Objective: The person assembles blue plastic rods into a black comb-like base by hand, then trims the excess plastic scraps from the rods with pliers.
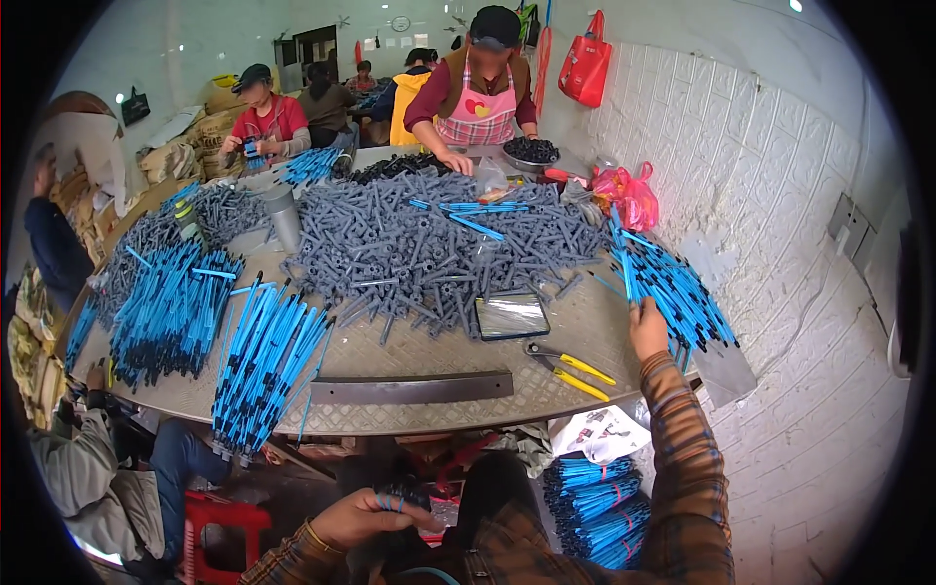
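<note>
Banded blue-and-black rods (597,512) lie below the worktop (439,360), loose grey plastic tubes (429,255) remain heaped, right fingers (640,314) pinch a slim blue rod (629,278), left fingers (409,514) curl around something dark (408,492).

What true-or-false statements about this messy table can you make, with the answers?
1. The pliers have yellow handles. True.
2. The right hand is touching the blue sticks near the wall. True.
3. The left hand holds the pliers. False: the pliers lie on the table.
4. The big red bag hangs up by the wall. True.
5. The grey tubes are inside a bucket. False: the grey tubes lie heaped on the table.
</note>
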`<act>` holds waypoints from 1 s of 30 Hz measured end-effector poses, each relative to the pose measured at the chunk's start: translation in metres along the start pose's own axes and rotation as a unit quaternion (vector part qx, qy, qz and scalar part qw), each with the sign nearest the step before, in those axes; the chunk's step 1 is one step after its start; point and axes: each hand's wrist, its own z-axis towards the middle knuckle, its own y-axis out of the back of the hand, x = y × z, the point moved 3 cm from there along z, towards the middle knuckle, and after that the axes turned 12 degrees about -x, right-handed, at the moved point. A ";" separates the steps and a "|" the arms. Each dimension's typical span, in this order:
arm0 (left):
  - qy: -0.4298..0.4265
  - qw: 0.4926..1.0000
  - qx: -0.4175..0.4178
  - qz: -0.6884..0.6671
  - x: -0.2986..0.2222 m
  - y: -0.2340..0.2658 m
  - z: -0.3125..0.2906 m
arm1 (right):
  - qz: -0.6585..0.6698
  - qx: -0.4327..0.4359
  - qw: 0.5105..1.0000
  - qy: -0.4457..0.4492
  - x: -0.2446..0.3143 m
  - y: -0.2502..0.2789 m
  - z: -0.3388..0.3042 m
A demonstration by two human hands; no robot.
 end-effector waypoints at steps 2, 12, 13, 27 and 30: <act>0.001 0.993 -0.028 -0.119 0.003 0.000 0.000 | 0.036 -0.012 0.999 0.009 0.018 0.012 0.000; -0.142 0.923 -0.207 -0.291 -0.023 0.006 0.033 | 0.408 0.255 0.876 -0.045 0.124 0.039 -0.071; -0.167 0.909 -0.229 -0.305 -0.029 0.009 0.037 | 0.421 0.298 0.855 -0.057 0.136 0.048 -0.082; -0.307 0.867 -0.265 -0.289 -0.051 0.016 0.082 | 0.464 0.524 0.701 -0.139 0.151 0.075 -0.182; -0.278 0.858 -0.290 -0.319 -0.059 0.003 0.072 | 0.499 0.502 0.690 -0.152 0.151 0.077 -0.184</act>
